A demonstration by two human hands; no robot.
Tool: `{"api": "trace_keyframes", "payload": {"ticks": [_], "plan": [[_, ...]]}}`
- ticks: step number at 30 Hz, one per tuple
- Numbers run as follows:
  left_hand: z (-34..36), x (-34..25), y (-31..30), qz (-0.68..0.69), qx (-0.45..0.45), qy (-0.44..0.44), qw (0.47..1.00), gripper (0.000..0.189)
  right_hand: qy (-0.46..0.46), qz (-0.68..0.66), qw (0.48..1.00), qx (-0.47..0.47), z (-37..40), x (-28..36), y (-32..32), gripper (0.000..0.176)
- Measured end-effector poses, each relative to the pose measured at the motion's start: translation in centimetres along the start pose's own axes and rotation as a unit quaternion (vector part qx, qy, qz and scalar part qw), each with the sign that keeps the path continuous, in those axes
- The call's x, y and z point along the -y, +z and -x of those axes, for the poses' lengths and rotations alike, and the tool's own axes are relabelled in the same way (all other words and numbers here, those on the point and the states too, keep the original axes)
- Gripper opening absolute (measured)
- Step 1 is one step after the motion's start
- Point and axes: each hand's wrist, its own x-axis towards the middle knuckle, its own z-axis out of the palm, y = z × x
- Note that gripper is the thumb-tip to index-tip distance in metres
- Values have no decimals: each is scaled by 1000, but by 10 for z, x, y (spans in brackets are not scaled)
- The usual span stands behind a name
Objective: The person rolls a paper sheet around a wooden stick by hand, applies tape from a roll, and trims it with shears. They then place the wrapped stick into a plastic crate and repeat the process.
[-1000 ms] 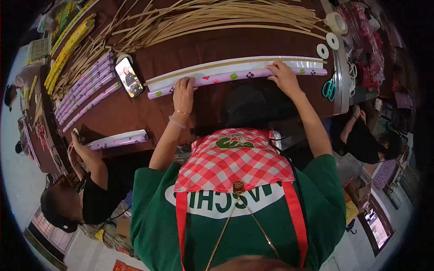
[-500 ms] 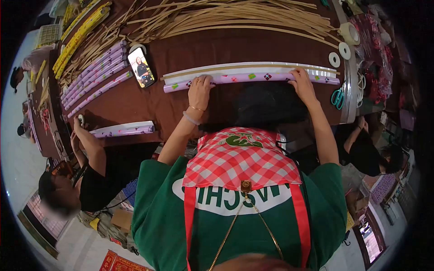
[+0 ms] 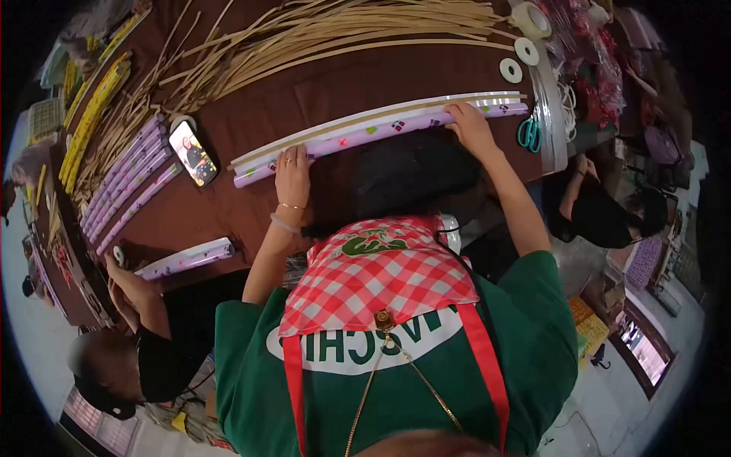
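Note:
A long roll of pink patterned paper (image 3: pixel 365 131) lies across the brown table (image 3: pixel 335 80) in front of me. My left hand (image 3: pixel 292 174) presses flat on its left part, fingers together. My right hand (image 3: pixel 470 126) presses on its right part near the end. A thin cane strip (image 3: pixel 396 111) and a white paper edge run along the roll's far side. Neither hand grips anything; both rest palm down on the roll.
A phone (image 3: pixel 192 152) lies left of the roll, beside several finished pink rolls (image 3: pixel 129 179). Loose cane strips (image 3: pixel 327 30) cover the far table. Tape rolls (image 3: pixel 512 70) and green scissors (image 3: pixel 528 134) sit at right. A person at lower left holds another roll (image 3: pixel 186 257).
Both hands stay pressed on the pink roll. The view has swung, so the roll now appears tilted, higher at the right. The person at lower left has shifted lower.

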Motion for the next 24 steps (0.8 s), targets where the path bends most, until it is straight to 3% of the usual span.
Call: {"api": "trace_keyframes", "payload": {"ticks": [3,6,14,17,24], "plan": [[2,-7,-8,9,19,3,1000,44,-14,-32,999,-13,4,2,0,35],[0,-5,-6,63,-18,-2,998,46,-2,-53,998,-26,5,4,-2,35],[-4,-7,-13,-5,16,-6,1000,45,28,-25,998,-43,14,6,-7,39],[-8,-11,-22,73,27,-70,995,40,40,-69,994,-72,16,-4,-9,40],[-9,-4,-20,65,-16,-5,998,35,-1,-86,995,-40,13,-22,-5,33]]}}
